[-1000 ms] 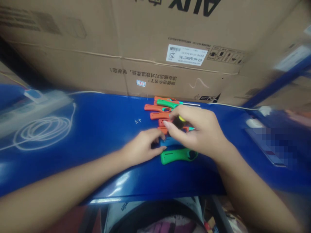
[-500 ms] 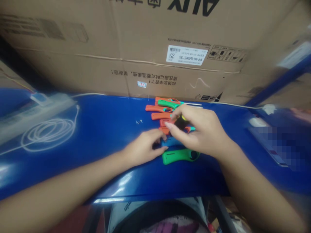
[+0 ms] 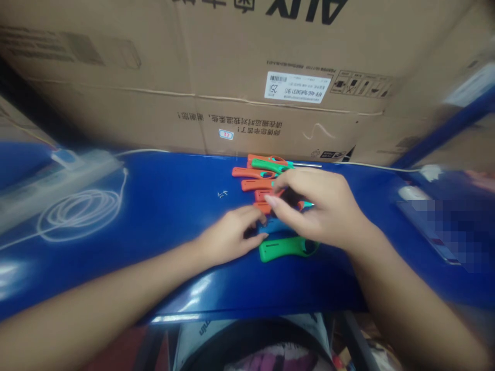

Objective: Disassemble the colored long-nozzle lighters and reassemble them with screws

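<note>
My left hand (image 3: pixel 228 232) lies on the table with its thumb and fingers closed on the handle end of a blue stick lighter (image 3: pixel 275 225). Above that lighter, my right hand (image 3: pixel 325 208) is curled around a dark-handled screwdriver (image 3: pixel 293 198), mostly hidden by the fingers. In front of both hands lies a green lighter (image 3: pixel 284 249). Beyond the blue one, several orange lighters (image 3: pixel 256 184) lie in a loose row, partly covered by my right hand. Another green lighter (image 3: pixel 266 165) rests among the farthest ones. Tiny metal pieces, like screws (image 3: pixel 222 194), lie left of the row.
A large cardboard box (image 3: pixel 216 67) stands along the back of the blue table (image 3: pixel 174 190). On the left are a coiled white cable (image 3: pixel 77 211) and a power strip (image 3: pixel 85 170). At the right lies a phone-like flat device (image 3: pixel 429 232), partly blurred.
My right hand has turned slightly, and the yellow part of the screwdriver no longer shows. My left hand keeps its place on the blue lighter.
</note>
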Demonstrator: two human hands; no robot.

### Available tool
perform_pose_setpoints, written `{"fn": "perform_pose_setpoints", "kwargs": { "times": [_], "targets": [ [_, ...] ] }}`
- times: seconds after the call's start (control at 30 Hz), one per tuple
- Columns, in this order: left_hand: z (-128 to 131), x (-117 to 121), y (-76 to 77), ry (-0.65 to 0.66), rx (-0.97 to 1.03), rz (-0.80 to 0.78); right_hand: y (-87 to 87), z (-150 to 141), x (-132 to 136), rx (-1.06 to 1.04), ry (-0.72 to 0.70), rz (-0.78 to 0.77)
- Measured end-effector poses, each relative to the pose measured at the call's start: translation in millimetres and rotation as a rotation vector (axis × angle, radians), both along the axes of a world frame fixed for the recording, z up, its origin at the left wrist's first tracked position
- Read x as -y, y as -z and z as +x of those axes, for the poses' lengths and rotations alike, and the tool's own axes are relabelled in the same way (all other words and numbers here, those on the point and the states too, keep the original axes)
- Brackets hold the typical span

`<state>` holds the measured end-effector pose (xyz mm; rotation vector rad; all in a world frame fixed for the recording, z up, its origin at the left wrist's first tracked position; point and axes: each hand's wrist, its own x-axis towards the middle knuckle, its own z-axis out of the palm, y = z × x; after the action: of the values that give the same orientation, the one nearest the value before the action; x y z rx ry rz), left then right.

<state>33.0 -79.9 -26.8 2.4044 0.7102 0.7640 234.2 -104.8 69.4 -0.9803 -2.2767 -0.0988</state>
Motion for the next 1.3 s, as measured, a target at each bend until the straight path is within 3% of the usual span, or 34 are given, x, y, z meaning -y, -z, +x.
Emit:
{"fn": "perform_pose_setpoints", "kwargs": {
  "times": [0.27, 1.3],
  "targets": [
    [0.0, -0.5, 2.1, 0.001, 0.008, -0.008, 0.2, -1.2, 2.1, 0.056, 0.088, -0.024],
    [-0.3, -2.1, -1.6, -0.03, -0.026, -0.036, -1.0, -2.3, 4.2, 0.042, 0.087, -0.053]
  ]
}}
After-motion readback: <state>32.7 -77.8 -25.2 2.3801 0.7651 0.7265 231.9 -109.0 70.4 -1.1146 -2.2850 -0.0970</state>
